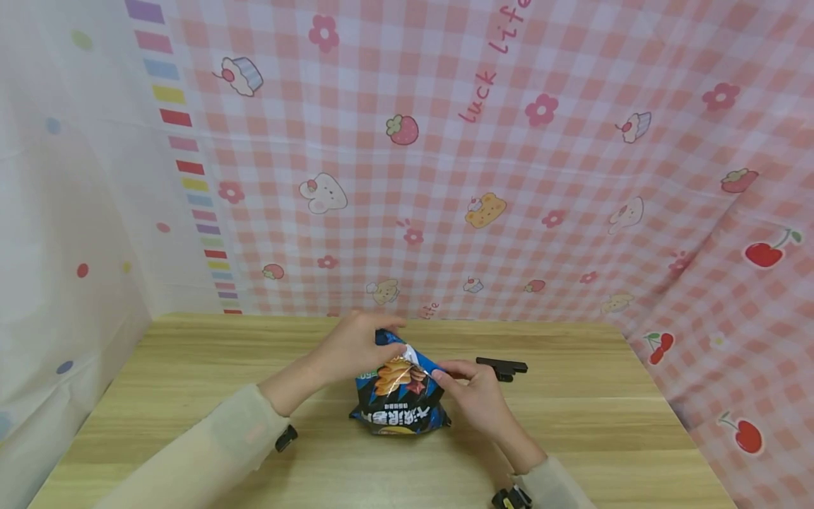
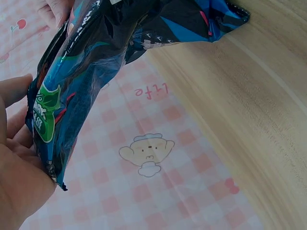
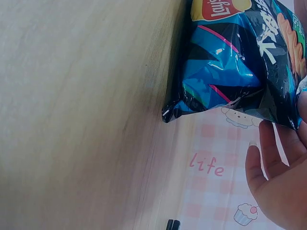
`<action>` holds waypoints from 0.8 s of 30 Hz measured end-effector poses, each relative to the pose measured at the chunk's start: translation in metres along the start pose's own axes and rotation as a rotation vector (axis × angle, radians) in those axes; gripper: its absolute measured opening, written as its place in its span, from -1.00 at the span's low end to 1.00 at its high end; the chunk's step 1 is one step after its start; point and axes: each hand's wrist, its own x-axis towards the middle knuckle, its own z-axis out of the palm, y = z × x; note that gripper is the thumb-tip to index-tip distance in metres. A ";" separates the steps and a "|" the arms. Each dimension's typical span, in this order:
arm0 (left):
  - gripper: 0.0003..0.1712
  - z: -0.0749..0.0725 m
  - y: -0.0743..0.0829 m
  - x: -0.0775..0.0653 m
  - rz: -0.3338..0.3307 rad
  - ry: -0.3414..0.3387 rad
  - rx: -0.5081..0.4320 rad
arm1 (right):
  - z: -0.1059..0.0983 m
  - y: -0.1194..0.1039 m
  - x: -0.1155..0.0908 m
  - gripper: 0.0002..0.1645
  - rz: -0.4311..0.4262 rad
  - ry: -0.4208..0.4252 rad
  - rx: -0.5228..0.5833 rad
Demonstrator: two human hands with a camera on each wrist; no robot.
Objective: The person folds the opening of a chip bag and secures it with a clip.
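Observation:
A black and blue bag of potato chips (image 1: 400,396) stands on the table, its printed lettering upside down in the head view. My left hand (image 1: 362,346) pinches the left part of its upper edge between thumb and fingers. At the right end of that edge, my right hand (image 1: 473,392) grips the bag with thumb and forefinger. The upper edge looks folded over, with a whitish patch showing. In the left wrist view, the left fingers (image 2: 17,91) hold a corner of the bag. The right wrist view shows the right hand (image 3: 283,177) at the bag's edge, its other fingers spread loosely.
A black clip-like object (image 1: 502,367) lies on the wooden table (image 1: 572,424), just beyond my right hand. Pink checked cloth (image 1: 445,155) hangs behind the table and along the right side. White dotted cloth (image 1: 70,212) hangs at the left.

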 end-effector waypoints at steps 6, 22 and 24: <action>-0.72 -0.002 -0.002 0.000 -0.004 -0.056 0.052 | 0.000 -0.002 -0.001 -0.88 0.000 0.007 -0.016; -0.89 -0.001 -0.003 -0.001 0.021 -0.077 0.078 | 0.000 0.002 -0.002 -0.90 0.000 0.016 -0.032; -0.90 0.000 -0.003 -0.001 0.021 -0.079 0.081 | 0.000 0.001 -0.003 -0.89 -0.004 0.011 -0.032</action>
